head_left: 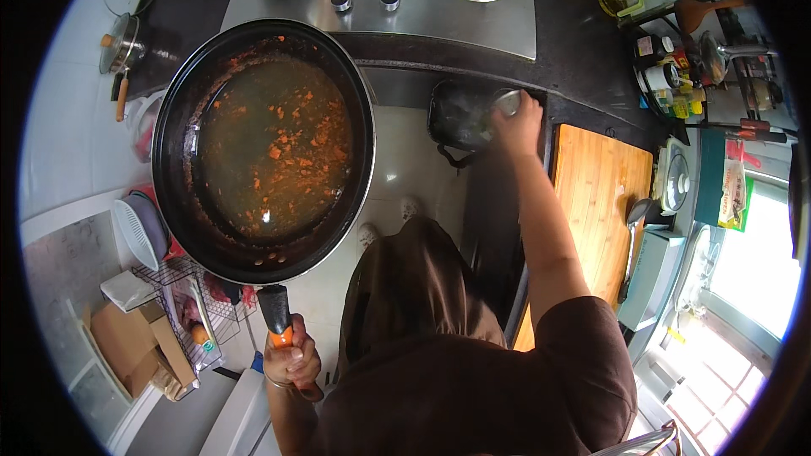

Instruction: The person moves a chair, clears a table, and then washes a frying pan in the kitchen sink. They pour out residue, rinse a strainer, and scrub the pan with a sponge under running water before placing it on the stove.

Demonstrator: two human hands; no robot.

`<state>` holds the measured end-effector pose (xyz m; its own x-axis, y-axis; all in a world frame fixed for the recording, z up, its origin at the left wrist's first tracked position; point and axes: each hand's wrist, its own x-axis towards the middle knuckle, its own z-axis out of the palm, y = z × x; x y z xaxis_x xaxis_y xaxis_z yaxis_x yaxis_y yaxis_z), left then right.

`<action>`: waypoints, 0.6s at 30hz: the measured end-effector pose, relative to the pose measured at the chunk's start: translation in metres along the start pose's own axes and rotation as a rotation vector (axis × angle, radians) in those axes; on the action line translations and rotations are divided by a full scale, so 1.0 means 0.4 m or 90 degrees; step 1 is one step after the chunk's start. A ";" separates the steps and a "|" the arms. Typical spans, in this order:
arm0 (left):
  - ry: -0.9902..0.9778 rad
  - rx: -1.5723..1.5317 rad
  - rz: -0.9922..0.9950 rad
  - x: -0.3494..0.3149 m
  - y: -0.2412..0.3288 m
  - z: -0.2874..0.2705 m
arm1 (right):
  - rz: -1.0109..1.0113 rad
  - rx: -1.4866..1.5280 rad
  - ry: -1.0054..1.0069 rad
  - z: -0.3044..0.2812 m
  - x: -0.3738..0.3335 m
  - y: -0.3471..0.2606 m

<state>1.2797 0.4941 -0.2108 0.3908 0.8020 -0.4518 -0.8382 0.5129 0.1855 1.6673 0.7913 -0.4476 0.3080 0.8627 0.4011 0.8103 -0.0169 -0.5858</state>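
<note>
Nearest the camera, a large, round, black-coated pan (179, 156) is hanging clear of the steel stove (380, 29), holding cloudy liquid (241, 131) with orange bits. The left hand (291, 357) is gripping its black-and-orange handle (274, 311); the right hand (519, 124), well apart, is pinching a small, round, pale object (507, 101) beside a black, open container (446, 111). Lifting seems done; emptying is apparently remaining.
</note>
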 end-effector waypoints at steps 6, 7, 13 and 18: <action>0.013 0.012 -0.003 -0.008 -0.013 0.013 | -0.020 -0.086 -0.125 -0.011 -0.003 0.012; -0.005 0.017 -0.026 -0.001 -0.009 0.008 | -0.041 -0.056 -0.020 -0.018 -0.006 0.015; -0.078 0.032 -0.099 0.029 -0.008 0.004 | 0.040 -0.074 -0.190 -0.095 -0.048 0.014; -0.107 0.113 -0.142 0.014 -0.005 -0.018 | -0.050 0.232 0.034 -0.315 -0.130 -0.118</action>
<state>1.2808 0.4956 -0.2199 0.6268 0.6955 -0.3512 -0.6514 0.7151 0.2536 1.6758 0.6838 -0.3521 0.2852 0.8260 0.4861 0.6052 0.2381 -0.7596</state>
